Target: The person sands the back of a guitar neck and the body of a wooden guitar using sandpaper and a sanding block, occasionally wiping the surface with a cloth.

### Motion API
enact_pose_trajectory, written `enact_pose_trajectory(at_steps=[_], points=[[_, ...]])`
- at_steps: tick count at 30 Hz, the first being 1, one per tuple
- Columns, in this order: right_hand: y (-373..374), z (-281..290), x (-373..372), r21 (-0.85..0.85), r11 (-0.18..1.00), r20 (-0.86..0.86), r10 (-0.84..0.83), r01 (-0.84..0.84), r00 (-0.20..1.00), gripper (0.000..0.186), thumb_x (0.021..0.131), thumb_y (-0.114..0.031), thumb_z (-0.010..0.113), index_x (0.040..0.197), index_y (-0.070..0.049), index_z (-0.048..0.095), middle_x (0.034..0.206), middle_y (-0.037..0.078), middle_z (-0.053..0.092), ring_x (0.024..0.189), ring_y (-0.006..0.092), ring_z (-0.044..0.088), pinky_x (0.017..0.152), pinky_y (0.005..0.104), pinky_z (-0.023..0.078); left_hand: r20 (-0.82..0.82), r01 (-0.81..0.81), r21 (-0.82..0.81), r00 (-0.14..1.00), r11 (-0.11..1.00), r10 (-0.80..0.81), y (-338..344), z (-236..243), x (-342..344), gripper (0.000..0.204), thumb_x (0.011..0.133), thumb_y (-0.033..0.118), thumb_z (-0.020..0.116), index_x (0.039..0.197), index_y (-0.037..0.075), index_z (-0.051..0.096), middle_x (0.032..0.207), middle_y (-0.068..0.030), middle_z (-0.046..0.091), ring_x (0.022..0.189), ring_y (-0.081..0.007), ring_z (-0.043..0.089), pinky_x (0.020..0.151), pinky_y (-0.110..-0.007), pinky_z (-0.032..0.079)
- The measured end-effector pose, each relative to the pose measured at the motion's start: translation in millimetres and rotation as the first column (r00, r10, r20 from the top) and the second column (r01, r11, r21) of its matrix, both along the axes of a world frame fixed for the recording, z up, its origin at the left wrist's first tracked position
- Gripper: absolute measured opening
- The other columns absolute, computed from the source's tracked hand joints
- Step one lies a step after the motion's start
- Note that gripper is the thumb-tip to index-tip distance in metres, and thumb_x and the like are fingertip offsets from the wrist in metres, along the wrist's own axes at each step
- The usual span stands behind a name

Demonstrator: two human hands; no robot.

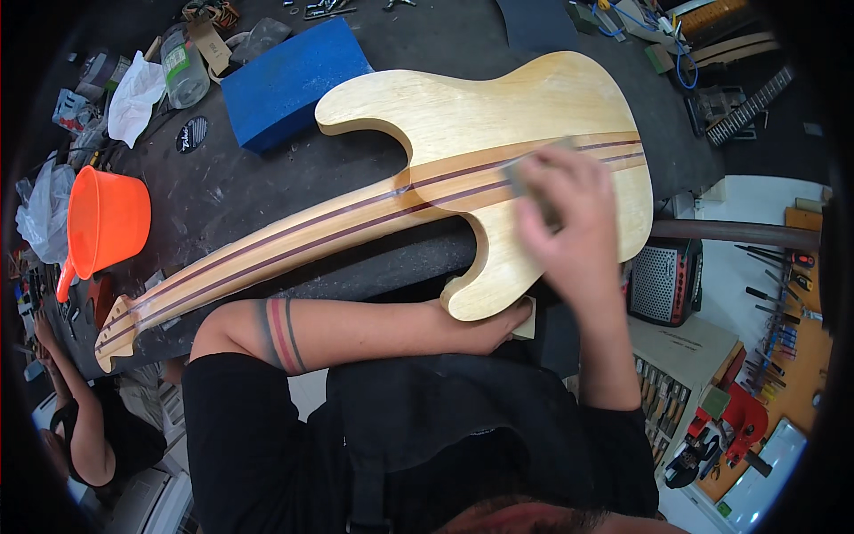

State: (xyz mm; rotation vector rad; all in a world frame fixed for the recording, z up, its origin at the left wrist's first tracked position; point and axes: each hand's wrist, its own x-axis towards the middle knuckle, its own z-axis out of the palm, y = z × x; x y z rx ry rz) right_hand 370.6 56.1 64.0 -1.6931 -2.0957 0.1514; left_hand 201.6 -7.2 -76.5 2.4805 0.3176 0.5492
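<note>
A pale wooden electric guitar body [551, 98] lies face down on the dark bench, its striped neck [294, 233] running to the lower left, ending in a headstock. My right hand [569, 200] is closed round a greyish sanding block [514, 178] pressed on the body's striped middle; hand and block are blurred by motion. My left hand [505, 329] grips the lower horn from the near side, its fingers partly hidden by the wood. Beside that hand a pale squared piece [527, 320] shows; its kind is unclear.
A blue block [298, 80] stands behind the body. On the left are an orange dipper [111, 218], a clear bottle [185, 76] and crumpled white paper [135, 98]. A fretted neck [752, 107] lies right, above a small amplifier [663, 280]. Another person [98, 418] works at lower left.
</note>
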Motion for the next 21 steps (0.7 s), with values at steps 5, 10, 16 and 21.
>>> enact_pose_trajectory(at_steps=[5,10,16,21], points=[[4.5,-8.9,68.4,0.037,0.995,0.001,-0.092,0.092,0.996,0.038,0.094,-0.013,0.085,0.130,-0.005,0.082,0.143,0.014,0.076,0.138,0.0407,0.062,0.121,0.0538,0.051,-0.009,-0.052,0.521,0.998,0.852,0.066,-3.4,-21.5,8.4,0.041,0.093,0.031,0.084,0.118,0.002,0.069,0.114,-0.0193,0.068,0.115,-0.0450,0.070,0.100,-0.058,0.057],[-0.5,-14.3,70.1,-0.001,0.986,-0.006,-0.169,0.169,0.986,0.042,0.096,-0.022,0.087,0.135,-0.009,0.081,0.161,0.020,0.061,0.149,0.0442,0.058,0.126,0.0548,0.049,0.000,0.026,0.008,1.000,1.000,-0.026,8.2,11.7,-0.1,0.043,0.093,0.034,0.085,0.118,0.002,0.069,0.112,-0.0181,0.067,0.111,-0.0421,0.070,0.096,-0.056,0.057],[-8.7,-3.0,52.8,-0.069,0.954,0.023,-0.291,0.291,0.957,0.047,0.102,-0.038,0.088,0.141,-0.014,0.081,0.166,0.026,0.057,0.153,0.0498,0.059,0.127,0.0590,0.048,-0.052,0.029,0.031,0.998,0.999,-0.027,10.7,18.0,-0.8,0.042,0.093,0.033,0.085,0.118,0.002,0.069,0.113,-0.0180,0.067,0.112,-0.0419,0.070,0.097,-0.056,0.058],[-10.8,-8.5,56.9,-0.043,0.953,0.009,-0.299,0.300,0.954,0.049,0.103,-0.040,0.087,0.144,-0.014,0.081,0.162,0.025,0.063,0.149,0.0492,0.063,0.126,0.0587,0.049,-0.062,0.016,0.058,0.998,0.998,-0.012,9.2,17.5,-3.5,0.043,0.092,0.033,0.085,0.118,0.003,0.069,0.114,-0.0179,0.067,0.113,-0.0421,0.070,0.099,-0.057,0.058]])
